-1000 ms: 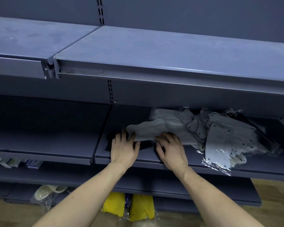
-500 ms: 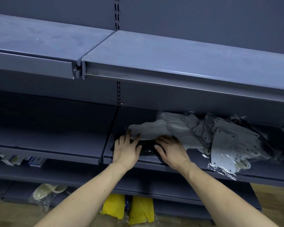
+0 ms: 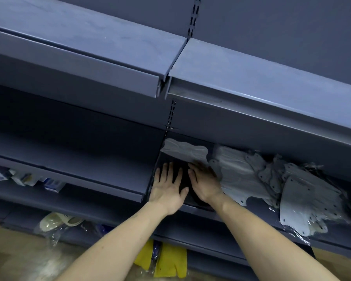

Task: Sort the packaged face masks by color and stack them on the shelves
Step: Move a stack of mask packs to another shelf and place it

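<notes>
Both hands rest flat on a stack of black packaged masks (image 3: 183,183) at the left end of the middle shelf (image 3: 251,214). My left hand (image 3: 167,187) presses the stack's left side with fingers spread. My right hand (image 3: 204,182) lies on its right side, fingers together and pointing up-left. Just behind them a white packaged mask (image 3: 185,150) lies by itself. To the right sprawls a loose pile of white packaged masks (image 3: 292,189), some hanging over the shelf's front edge.
An upper shelf (image 3: 261,78) overhangs the hands. The left bay's shelf (image 3: 69,159) is bare. Lower down are small boxes (image 3: 26,178), pale slippers in plastic (image 3: 59,220) and yellow items (image 3: 168,260) near the wooden floor.
The view has tilted and shifted right. The single white mask now lies further back, free of my hands. Both hands have flattened onto the black stack.
</notes>
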Demonstrator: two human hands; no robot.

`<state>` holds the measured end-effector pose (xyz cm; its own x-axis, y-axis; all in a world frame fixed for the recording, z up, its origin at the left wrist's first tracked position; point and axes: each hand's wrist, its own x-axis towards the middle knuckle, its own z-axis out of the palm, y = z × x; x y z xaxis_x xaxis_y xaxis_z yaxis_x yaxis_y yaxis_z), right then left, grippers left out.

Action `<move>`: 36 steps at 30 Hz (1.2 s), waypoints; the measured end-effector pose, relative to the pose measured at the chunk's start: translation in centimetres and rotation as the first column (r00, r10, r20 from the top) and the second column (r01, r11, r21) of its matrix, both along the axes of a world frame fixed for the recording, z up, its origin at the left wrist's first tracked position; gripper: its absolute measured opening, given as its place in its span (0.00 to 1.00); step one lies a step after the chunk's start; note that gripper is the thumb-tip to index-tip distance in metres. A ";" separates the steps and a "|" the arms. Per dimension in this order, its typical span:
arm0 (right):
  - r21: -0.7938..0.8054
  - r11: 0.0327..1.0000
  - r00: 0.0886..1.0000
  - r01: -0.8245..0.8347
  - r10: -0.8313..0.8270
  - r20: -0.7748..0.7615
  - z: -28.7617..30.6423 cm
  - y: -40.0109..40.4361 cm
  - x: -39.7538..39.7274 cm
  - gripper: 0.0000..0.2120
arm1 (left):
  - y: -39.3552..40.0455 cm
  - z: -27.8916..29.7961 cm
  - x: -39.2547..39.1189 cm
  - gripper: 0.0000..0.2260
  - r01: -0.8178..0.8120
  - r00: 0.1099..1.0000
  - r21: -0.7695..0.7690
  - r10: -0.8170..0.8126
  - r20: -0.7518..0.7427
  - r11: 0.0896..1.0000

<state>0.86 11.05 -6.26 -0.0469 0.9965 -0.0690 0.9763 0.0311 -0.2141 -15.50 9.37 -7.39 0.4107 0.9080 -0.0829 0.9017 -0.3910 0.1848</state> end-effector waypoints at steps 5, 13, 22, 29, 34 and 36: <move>0.170 0.978 0.993 0.118 -0.119 -0.004 -0.9 -2.8 1.8 0.30 | 0.4 0.2 0.0 0.29 -0.020 0.999 -0.057 0.017 -0.038 0.998; 0.045 0.871 0.870 0.490 -0.492 0.041 -0.9 -6.7 6.9 0.42 | -0.4 2.4 3.7 0.33 0.013 0.998 0.077 -0.017 0.055 0.997; 0.310 0.917 0.967 0.252 -0.247 -0.054 0.2 -9.2 8.3 0.15 | -1.9 1.0 10.5 0.29 0.154 0.960 0.077 -0.168 0.224 0.985; 0.469 0.868 0.986 0.163 -0.149 -0.069 -1.7 -11.2 9.7 0.20 | -1.9 1.5 10.3 0.26 0.056 0.906 0.148 -0.113 0.407 0.987; 0.514 0.768 0.921 0.383 -0.359 -0.150 -1.8 -11.2 10.2 0.23 | -1.9 2.0 8.5 0.17 -0.024 0.821 0.175 -0.081 0.565 0.984; 0.551 0.714 0.892 0.431 -0.430 -0.141 -1.5 -10.7 10.2 0.25 | -1.8 2.1 7.9 0.12 -0.064 0.791 0.132 -0.031 0.611 0.989</move>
